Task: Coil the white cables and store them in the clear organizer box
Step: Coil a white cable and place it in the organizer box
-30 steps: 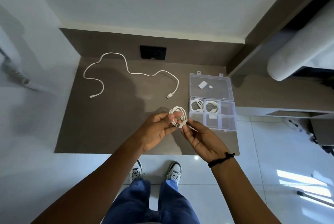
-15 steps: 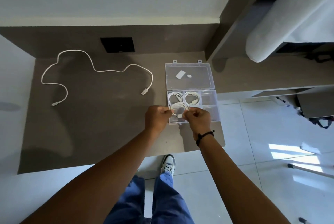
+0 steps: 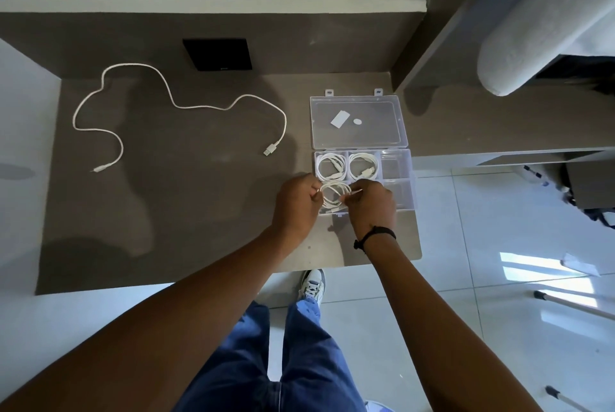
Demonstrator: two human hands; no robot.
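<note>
Standing over the brown surface [image 3: 199, 212], the person has both hands low in the middle of the frame, pinched on one coiled white cable [image 3: 334, 194]. The left hand [image 3: 297, 202] grips the coil's left edge with curled fingers, and the right hand [image 3: 372, 203], a dark band on its wrist, grips the right edge the same way. The coil sits over the lower left compartment of the clear organizer box [image 3: 397, 190], though whether it rests on the bottom or is held just above it I cannot tell

The box lies open at right of centre, its lid [image 3: 357, 142] folded back toward the top of the frame with two small white pieces lying on it. Two more coiled cables are already in the upper row: one [image 3: 330, 167] in the left compartment, one [image 3: 364, 166] in the middle. The compartments on the right look bare

A long loose cable [image 3: 173, 102] snakes across the upper left of the surface, well apart from the box, its flat plug end nearest the box. A black square [image 3: 217, 54] sits on the back wall above it
</note>
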